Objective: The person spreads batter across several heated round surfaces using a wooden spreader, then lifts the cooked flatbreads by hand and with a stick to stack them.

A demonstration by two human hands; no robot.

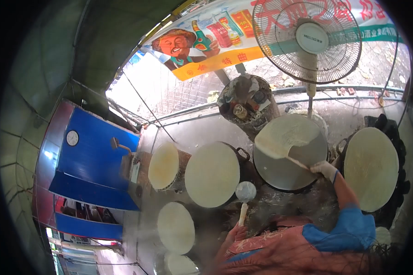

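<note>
My right hand [326,170], in a pale glove, is closed on the thin handle of a batter spreader [298,162] at the right side of a round griddle [284,176]. The spreader's far end meets pale batter [291,130], which covers the griddle's far and left part; grey metal shows nearer me. Low in the middle, my left hand [235,233] grips the light handle of a ladle [246,191]. The ladle's round, whitish bowl points away from me, just left of the griddle's near edge. What the bowl holds is hard to make out.
Round pans bearing pale flatbreads [212,174] stand to the left, with another flatbread [371,169] on the right. Beyond the griddle are a standing fan [312,39] and a round drum [248,101] topped with small items. A blue cabinet [96,146] stands far left.
</note>
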